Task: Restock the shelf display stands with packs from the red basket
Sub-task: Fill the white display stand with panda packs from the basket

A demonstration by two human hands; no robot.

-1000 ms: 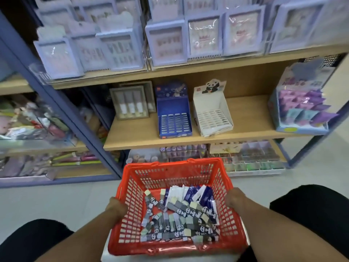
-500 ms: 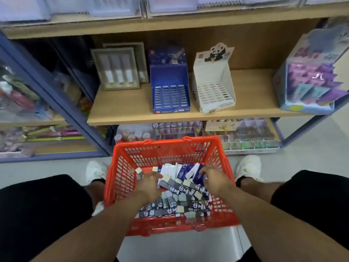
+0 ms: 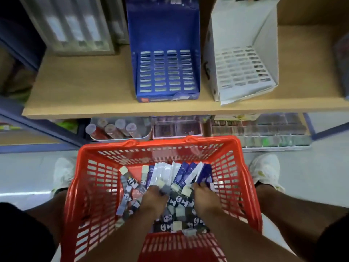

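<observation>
Both your hands have sunk deeper into the basket: left hand pinches a grey pack, right hand curls onto the blue packs standing lengthwise toward its far edge, below the blue stand.

Your single head camera looks steeply down and forward, close over the red basket, facing the wooden shelf just beyond.
</observation>
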